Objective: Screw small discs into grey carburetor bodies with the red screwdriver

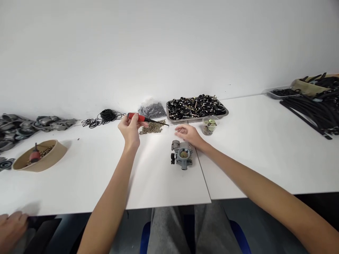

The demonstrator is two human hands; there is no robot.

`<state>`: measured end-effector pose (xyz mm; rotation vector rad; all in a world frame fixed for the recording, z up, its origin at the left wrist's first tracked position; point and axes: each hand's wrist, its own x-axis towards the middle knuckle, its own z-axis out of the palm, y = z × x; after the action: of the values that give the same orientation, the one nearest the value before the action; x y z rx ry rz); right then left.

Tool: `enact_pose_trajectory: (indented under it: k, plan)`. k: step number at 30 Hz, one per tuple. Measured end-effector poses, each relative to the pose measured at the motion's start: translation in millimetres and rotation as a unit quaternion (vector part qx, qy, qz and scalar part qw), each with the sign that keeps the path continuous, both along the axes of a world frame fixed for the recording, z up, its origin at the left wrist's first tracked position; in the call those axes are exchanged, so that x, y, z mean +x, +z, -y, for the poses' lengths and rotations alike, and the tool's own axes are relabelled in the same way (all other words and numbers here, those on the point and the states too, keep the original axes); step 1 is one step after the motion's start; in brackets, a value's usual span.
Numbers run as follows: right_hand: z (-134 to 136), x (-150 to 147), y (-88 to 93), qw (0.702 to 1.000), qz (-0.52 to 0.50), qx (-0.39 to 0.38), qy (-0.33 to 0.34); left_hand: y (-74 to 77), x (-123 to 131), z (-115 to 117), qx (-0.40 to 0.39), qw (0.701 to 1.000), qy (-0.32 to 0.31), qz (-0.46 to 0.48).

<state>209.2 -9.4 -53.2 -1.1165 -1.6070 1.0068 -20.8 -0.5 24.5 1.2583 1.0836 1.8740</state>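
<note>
My left hand (130, 129) is closed around the red handle of a screwdriver (137, 117). Its dark shaft points right, with a tiny dark piece at the tip that is too small to name. Just right of that tip is my right hand (188, 135), fingers loosely bent and apart, with nothing visible between them. Below the right hand a grey metal carburetor (183, 154) rests on the white table, a brass-coloured disc showing in its round bore. Behind the screwdriver lies a spread of small brass-coloured screws (152, 127).
A metal tray (182, 121) of black clamps stands at the back, beside a clear cup (208, 128) of brass-coloured plates. Left are a bag of small parts (151, 110), black rings (107, 115), a tan bowl (50, 158) and grey castings (18, 130). Black hoses (311, 111) lie right. Another person's hand (13, 225) shows lower left.
</note>
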Motion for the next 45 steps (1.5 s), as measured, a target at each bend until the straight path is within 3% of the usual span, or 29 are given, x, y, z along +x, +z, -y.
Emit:
enact_pose_trajectory:
  k: [10,36,45]
  plan:
    - [-4.5,4.9,1.8,0.998,0.059,0.013,-0.016,-5.3,23.4,12.2,-0.03,0.997,-0.059,-0.027]
    - [-4.6,4.1,1.6,0.997,0.063,0.041,-0.006,-5.0,24.1,13.7,-0.018,0.997,-0.071,-0.017]
    - [-4.8,4.6,4.3,0.996,0.071,0.044,-0.005,-5.9,22.8,14.8,-0.015,0.997,-0.053,-0.059]
